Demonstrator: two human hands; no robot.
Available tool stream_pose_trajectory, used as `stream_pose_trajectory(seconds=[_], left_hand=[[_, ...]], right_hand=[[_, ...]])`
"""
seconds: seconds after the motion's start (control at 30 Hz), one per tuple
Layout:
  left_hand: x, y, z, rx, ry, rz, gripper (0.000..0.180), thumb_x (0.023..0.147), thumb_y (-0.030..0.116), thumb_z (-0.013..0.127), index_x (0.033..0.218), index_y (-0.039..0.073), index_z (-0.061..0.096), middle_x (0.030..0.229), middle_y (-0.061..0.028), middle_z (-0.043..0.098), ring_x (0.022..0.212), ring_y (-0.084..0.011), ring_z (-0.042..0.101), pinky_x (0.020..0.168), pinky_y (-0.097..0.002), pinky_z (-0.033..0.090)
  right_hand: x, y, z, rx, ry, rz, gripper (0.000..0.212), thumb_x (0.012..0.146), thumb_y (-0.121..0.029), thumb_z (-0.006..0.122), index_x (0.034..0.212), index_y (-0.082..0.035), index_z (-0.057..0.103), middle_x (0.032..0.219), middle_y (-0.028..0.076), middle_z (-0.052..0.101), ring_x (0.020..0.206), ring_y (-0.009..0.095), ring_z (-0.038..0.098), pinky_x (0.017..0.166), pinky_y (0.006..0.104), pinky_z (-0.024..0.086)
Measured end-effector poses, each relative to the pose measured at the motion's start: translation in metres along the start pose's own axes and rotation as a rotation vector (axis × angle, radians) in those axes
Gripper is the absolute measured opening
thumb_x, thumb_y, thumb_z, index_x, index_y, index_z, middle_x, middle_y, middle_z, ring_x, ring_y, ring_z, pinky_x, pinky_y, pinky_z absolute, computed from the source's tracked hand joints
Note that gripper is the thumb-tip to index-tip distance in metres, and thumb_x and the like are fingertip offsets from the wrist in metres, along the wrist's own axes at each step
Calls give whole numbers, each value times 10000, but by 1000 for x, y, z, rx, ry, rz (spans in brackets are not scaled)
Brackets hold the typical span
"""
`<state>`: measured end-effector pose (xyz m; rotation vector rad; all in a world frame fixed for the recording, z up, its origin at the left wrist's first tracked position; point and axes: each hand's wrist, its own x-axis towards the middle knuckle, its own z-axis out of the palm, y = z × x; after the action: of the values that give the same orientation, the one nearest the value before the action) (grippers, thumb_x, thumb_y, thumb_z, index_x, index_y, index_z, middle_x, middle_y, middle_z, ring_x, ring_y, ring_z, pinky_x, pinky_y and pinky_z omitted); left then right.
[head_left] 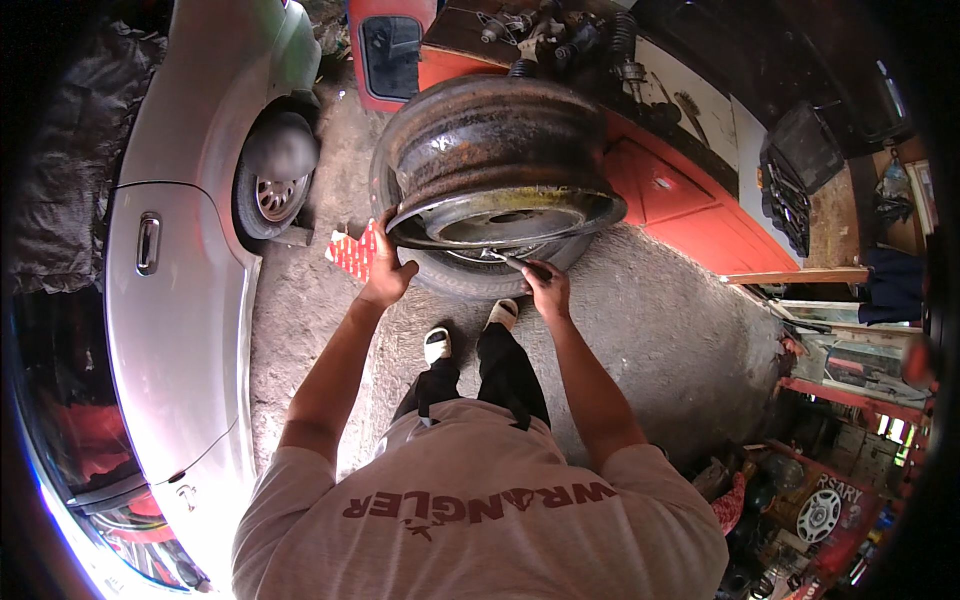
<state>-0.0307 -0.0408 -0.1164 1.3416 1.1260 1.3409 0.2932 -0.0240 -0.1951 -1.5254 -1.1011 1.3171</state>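
A rusty steel wheel rim (490,135) without a tyre lies tilted on top of a tyre (450,280). My left hand (383,268) is closed at the rim's left edge, its fingertips against the metal and its thumb sticking out. It also holds a red-and-white patterned piece (352,250); I cannot tell whether this is a sheet or a packet. My right hand (546,290) is closed around the dark handle of a tool (515,262). The tool's thin metal end meets the rim's near lip, and its exact kind is unclear.
On my left stands a silver car (185,300) with its wheel (278,185) turned outward. A red cabinet or bench (680,195) bearing greasy car parts (575,40) is beyond the rim. An open black tool case (795,165) lies at right. Clutter (790,500) fills the lower right.
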Motion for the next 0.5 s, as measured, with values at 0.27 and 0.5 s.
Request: stream_pose_trajectory(seconds=[0.27,0.5], left_hand=[[-4,-9,-7,16,7,-26,1024,607,-139,502,1516,39,65,1504,-203,254,1448,-311,194,1185,-393,122],[-4,-13,-5,66,16,0,1014,626,-118,522,1518,27,62,1487,-212,288,1436,-317,224,1182,-393,141]], right_hand=[[-7,2,12,81,128,75,191,864,-107,713,993,28,673,730,54,646,499,104,558,429,267,465],[-16,-20,11,116,117,68,208,872,-133,704,989,35,670,711,58,652,523,118,594,475,260,506]])
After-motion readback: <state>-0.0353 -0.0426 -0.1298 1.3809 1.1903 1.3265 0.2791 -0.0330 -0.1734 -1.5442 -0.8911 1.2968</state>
